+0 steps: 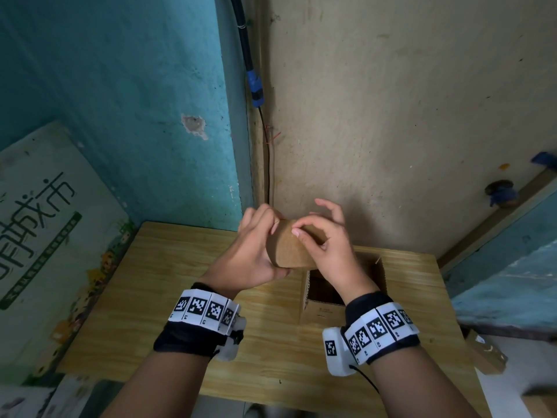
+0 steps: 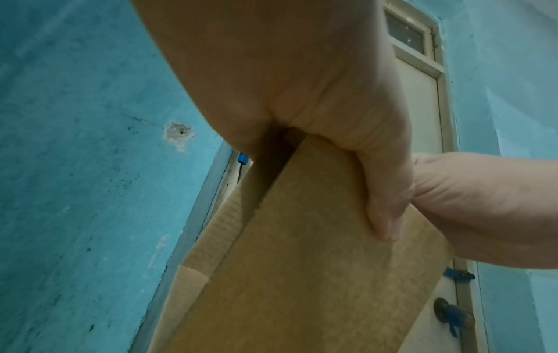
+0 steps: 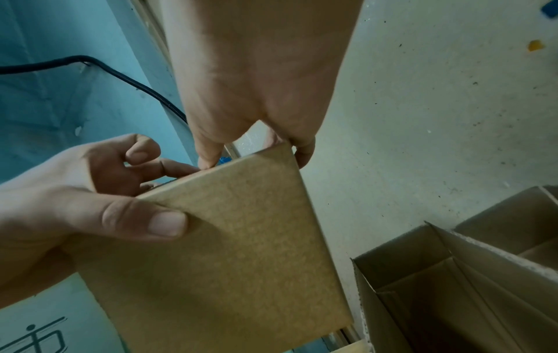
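Both hands hold a small brown cardboard box (image 1: 289, 251) in the air above the wooden table (image 1: 168, 297). My left hand (image 1: 256, 251) grips its left side, thumb (image 3: 144, 222) pressed on the near face and fingers curled at the top edge. My right hand (image 1: 325, 239) pinches the top edge of the small box (image 3: 229, 238) with thumb and fingertips. In the left wrist view the small box (image 2: 302, 274) shows a loose flap (image 2: 223, 229) on its far side. An open cardboard carton (image 1: 316, 309) stands on the table just below my right wrist.
The table sits in a corner, with a teal wall (image 1: 120, 86) to the left and a beige door (image 1: 407, 116) behind. A black cable (image 1: 253, 70) runs down the corner. A printed white board (image 1: 45, 221) leans at the left. Another carton (image 1: 488, 357) lies off the table's right edge.
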{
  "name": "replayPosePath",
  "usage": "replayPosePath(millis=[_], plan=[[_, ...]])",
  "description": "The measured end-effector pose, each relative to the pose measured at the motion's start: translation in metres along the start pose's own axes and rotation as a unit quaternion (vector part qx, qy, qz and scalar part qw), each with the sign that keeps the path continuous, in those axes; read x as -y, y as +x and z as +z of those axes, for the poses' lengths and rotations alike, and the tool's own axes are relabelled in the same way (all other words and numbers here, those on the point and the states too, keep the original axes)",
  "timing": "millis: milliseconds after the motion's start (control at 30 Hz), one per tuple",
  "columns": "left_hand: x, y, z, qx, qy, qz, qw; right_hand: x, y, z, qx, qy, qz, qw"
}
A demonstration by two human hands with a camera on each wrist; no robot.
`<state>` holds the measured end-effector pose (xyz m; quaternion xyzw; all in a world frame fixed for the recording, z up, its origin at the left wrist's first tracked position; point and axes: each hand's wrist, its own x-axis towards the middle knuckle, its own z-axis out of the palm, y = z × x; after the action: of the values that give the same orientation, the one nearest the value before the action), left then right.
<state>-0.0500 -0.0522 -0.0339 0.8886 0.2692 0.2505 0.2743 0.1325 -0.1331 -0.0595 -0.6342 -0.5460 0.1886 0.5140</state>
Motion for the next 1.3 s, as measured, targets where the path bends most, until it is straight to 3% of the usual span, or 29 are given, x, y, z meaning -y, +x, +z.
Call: replayPosePath(millis=[633, 867, 1133, 1233, 1300], plan=[[0.003, 0.009, 0.002, 0.023, -0.002, 0.008, 1.000, -0.005, 0.008, -0.002, -0.036, -0.002, 0.010, 0.999], [0.006, 0.008, 0.004, 0.021, 0.003, 0.003, 1.000, -0.012, 0.014, 0.004, -0.004, -0.090, -0.029, 0.996], [0.011, 0.008, -0.001, 0.050, -0.041, -0.051, 0.997, -0.009, 0.010, -0.002, 0.063, -0.160, -0.011, 0.985], [0.015, 0.009, -0.009, 0.038, -0.046, -0.060, 0.996, -0.009, 0.007, -0.006, 0.094, -0.139, -0.013, 0.986], [0.015, 0.010, -0.012, 0.045, -0.042, -0.052, 0.997, -0.008, 0.005, -0.009, 0.078, -0.094, -0.013, 0.992]])
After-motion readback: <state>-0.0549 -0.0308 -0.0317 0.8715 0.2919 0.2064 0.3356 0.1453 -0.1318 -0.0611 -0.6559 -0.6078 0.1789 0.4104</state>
